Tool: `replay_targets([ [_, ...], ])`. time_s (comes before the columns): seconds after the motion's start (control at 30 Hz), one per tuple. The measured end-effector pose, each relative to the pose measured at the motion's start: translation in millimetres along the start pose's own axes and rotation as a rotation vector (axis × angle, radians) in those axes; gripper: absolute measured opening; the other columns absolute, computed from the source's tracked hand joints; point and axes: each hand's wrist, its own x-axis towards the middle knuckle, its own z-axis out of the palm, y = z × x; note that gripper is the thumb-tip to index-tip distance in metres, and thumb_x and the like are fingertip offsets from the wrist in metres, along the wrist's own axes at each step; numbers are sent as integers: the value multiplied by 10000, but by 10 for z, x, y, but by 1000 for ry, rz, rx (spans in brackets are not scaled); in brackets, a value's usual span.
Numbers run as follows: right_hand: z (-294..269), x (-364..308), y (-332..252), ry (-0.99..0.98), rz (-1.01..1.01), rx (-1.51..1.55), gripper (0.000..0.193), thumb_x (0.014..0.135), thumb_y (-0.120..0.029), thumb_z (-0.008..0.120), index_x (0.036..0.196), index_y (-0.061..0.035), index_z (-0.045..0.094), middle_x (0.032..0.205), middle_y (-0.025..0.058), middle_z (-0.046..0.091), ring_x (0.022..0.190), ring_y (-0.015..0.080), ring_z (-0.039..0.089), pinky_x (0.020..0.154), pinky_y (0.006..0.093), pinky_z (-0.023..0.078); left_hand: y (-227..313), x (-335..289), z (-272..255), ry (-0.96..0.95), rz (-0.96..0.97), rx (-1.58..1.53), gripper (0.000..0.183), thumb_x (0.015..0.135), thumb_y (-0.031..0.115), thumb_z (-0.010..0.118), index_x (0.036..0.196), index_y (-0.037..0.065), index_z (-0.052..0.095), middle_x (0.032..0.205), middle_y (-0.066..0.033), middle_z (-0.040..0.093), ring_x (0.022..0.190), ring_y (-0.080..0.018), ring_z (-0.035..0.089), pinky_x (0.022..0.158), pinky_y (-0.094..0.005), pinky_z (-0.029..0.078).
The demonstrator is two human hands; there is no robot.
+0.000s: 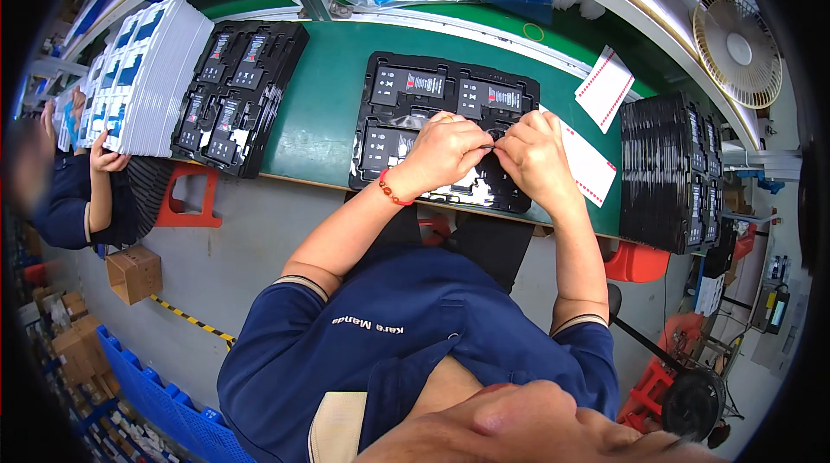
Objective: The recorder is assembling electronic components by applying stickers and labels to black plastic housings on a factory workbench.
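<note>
A black moulded tray with several pockets lies on the green bench in front of me. Flat black rectangular parts with pale labels fill its far pockets. My left hand and my right hand meet over the tray's near right pocket. Both pinch a thin, small piece between their fingertips. What the piece is cannot be made out. A red bead bracelet circles my left wrist.
A second loaded black tray stack lies to the left, beside a tall pile of white and blue flat boxes. Another stack of black trays stands at the right. White cards lie nearby. A co-worker's hand touches the white pile.
</note>
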Motion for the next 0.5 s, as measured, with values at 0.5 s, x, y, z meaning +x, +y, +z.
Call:
replay_targets([
  [0.5, 309, -774, 259, 254, 755, 269, 425, 773, -171, 806, 1126, 20, 668, 925, 138, 656, 823, 229, 609, 764, 342, 495, 173, -520, -430, 122, -85, 304, 446, 776, 316, 768, 1106, 31, 675, 1236, -176, 620, 1214, -354, 541, 1054, -491, 379],
])
